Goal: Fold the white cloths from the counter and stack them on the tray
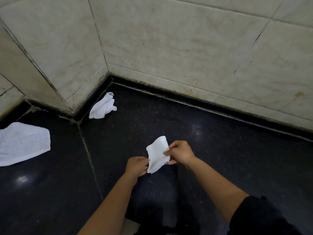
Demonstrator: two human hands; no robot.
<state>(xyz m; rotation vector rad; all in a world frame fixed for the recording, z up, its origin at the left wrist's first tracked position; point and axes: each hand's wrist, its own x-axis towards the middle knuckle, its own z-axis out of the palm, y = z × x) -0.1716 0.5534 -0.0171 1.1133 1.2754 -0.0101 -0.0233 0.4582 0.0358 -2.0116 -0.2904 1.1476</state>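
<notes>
Now my left hand (138, 166) and right hand (179, 154) pinch the small cloth (157, 154) above the counter (220, 158); a loose pinch could undo the fold.

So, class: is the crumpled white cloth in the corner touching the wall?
Cannot tell. In the head view the crumpled cloth lies close against the dark strip at the foot of the wall, but no contact or gap shows plainly.

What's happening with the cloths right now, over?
Left hand and right hand both pinching one small white cloth above the counter. Crumpled cloth in the corner, flat cloth far left. Tray not in view. Nothing blocking.
</notes>
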